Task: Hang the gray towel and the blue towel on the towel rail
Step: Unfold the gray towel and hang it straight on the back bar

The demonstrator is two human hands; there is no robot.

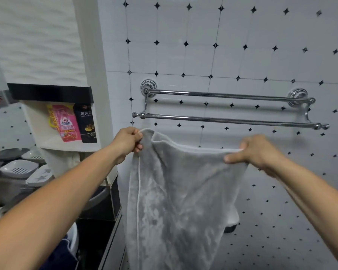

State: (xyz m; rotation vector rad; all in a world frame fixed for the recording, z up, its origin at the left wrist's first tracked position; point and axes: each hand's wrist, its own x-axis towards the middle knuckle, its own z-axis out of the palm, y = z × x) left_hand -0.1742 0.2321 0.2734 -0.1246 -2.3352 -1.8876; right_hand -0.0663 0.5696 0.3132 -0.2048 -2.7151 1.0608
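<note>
Tiles (232, 61), gray towel (180, 191) held up, possibly doubled

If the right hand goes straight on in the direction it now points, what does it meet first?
Probably the lower bar of the towel rail, just above and beyond the right hand, which grips the gray towel; depth is unclear.
</note>
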